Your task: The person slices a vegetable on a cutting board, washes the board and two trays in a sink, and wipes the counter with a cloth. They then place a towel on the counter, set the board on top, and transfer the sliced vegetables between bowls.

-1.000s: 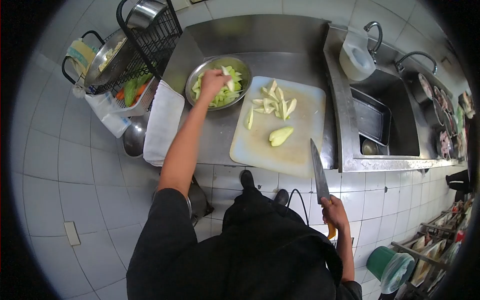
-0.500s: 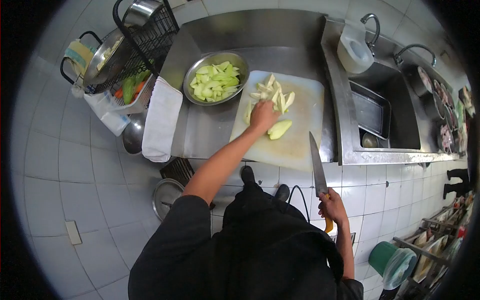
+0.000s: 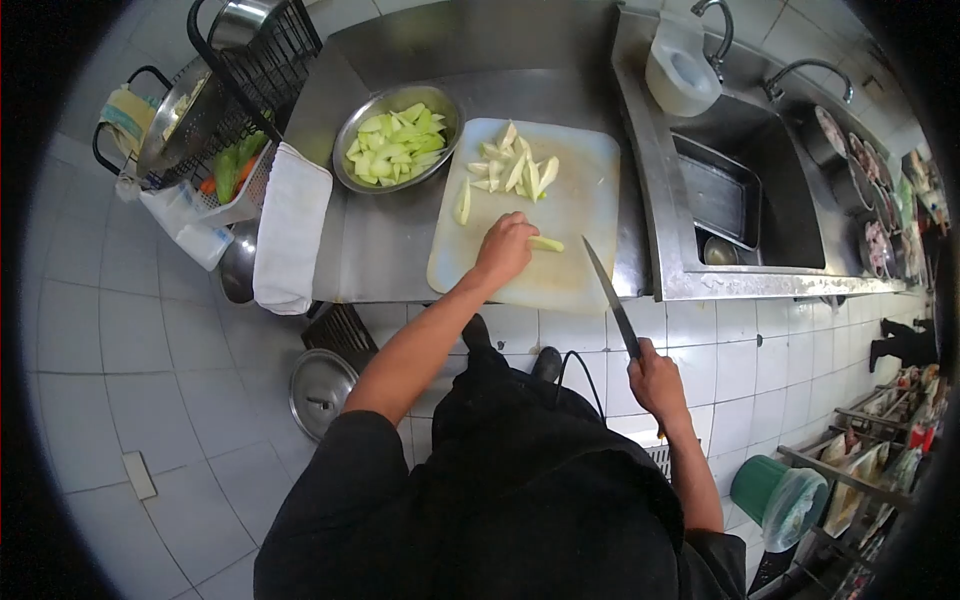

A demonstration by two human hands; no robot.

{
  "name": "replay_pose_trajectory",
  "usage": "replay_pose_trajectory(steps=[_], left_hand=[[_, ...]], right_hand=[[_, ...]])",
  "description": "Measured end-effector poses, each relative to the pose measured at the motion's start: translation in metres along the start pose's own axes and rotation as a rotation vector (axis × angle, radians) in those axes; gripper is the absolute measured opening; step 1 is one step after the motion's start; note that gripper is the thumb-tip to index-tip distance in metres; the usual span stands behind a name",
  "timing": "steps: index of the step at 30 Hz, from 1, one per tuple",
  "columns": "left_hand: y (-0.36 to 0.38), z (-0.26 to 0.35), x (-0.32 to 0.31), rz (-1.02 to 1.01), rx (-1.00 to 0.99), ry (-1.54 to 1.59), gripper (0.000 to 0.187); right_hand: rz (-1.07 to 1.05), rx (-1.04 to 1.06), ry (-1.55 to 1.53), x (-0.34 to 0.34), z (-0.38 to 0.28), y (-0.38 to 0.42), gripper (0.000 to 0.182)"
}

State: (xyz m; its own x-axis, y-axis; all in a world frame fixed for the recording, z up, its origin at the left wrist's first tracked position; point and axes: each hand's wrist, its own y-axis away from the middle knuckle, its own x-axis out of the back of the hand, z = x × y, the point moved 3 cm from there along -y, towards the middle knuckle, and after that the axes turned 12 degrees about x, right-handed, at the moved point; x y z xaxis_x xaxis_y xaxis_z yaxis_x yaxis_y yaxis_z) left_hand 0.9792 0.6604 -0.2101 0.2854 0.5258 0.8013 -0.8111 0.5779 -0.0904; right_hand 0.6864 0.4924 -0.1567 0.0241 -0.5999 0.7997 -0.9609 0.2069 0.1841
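My left hand (image 3: 507, 248) is closed around one end of a pale green vegetable piece (image 3: 547, 243), low over the white cutting board (image 3: 590, 190). My right hand (image 3: 656, 383) grips a large kitchen knife (image 3: 612, 295) by its handle. The blade slants up and left, its tip over the board's right side, apart from the piece. Farther back on the board lies a pile of pale vegetable wedges (image 3: 515, 165), with a single wedge (image 3: 463, 203) to the left. A steel bowl (image 3: 453, 125) of cut green pieces (image 3: 395, 142) stands behind and left of the board.
A white towel (image 3: 292, 230) hangs over the counter's left edge, beside a black rack (image 3: 265, 75) and a basket (image 3: 245, 205) of vegetables. On the right is a sink (image 3: 790, 190) holding a dark tray (image 3: 718, 190). A lidded pot (image 3: 322, 390) and green bucket (image 3: 757, 490) are lower down.
My left hand has moved from the wedge pile toward the front of the board and closed on the piece there. The knife in my right hand has tilted farther left, toward the board.
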Motion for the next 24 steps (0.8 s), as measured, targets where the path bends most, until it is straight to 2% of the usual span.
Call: replay_pose_trajectory(steps=[3, 9, 15, 17, 24], left_hand=[[0.006, 0.005, 0.01, -0.022, -0.097, -0.034, 0.02], [0.017, 0.009, 0.014, 0.082, -0.243, -0.019, 0.015], [0.022, 0.006, 0.012, 0.138, -0.237, 0.008, 0.014], [0.023, 0.008, 0.012, 0.143, -0.237, 0.012, 0.019], [0.022, 0.009, 0.012, 0.155, -0.257, -0.006, 0.022]], right_hand=[[-0.028, 0.036, 0.091, 0.012, -0.024, -0.001, 0.026], [-0.106, 0.088, 0.273, 0.02, -0.05, -0.009, 0.027], [-0.146, 0.088, 0.315, 0.014, -0.058, -0.008, 0.029], [-0.142, 0.101, 0.329, 0.012, -0.058, -0.008, 0.03], [-0.187, 0.126, 0.349, 0.007, -0.055, -0.014, 0.024]])
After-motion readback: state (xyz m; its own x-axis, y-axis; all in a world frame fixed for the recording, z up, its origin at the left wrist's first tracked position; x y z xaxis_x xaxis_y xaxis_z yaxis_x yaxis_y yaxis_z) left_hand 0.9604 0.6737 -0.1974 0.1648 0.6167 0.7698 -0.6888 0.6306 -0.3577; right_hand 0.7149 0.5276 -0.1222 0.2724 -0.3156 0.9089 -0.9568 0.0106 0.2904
